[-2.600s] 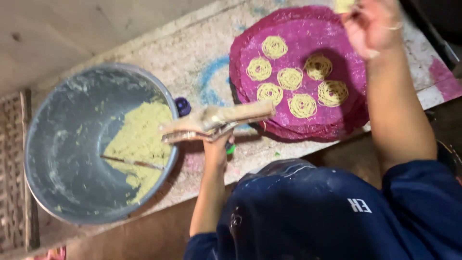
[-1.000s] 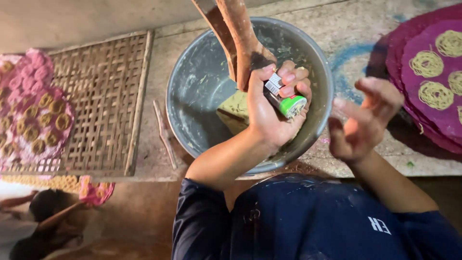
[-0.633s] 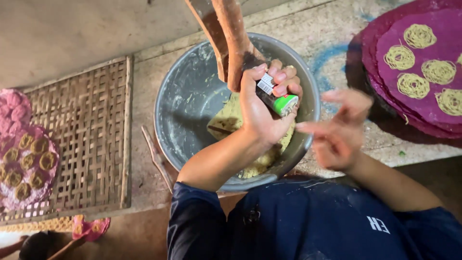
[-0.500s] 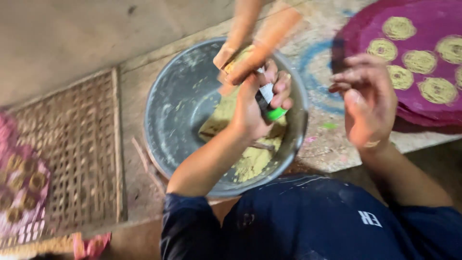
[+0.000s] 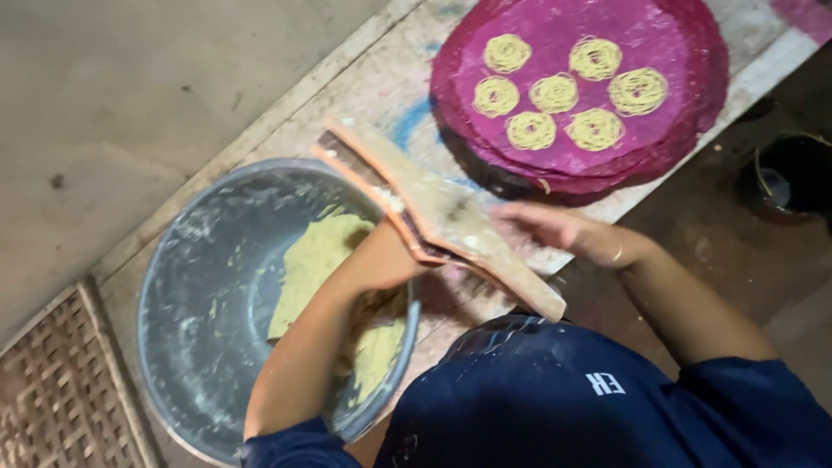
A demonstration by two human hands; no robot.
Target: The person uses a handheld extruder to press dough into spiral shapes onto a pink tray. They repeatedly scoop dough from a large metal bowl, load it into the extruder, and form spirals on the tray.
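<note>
wooden press (image 5: 438,217) lies slantwise over the metal basin's (image 5: 186,260) right rim, long axis running from upper left to lower right toward the body. left hand (image 5: 386,256) grips it from beneath, fingers hidden, so i cannot tell their state; right hand (image 5: 542,230), fingers loosely together and blurred, touches its right edge.

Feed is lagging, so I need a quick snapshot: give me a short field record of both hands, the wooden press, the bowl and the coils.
left hand: grips the wooden press from below, over the bowl's rim
right hand: blurred, at the press's near end; contact unclear
wooden press: two long paddles, closed together, tilted across the table
metal bowl: holds yellow dough, walls smeared
magenta mat: round, carries seven yellow noodle coils
woven tray: lower left, partly in frame
</note>
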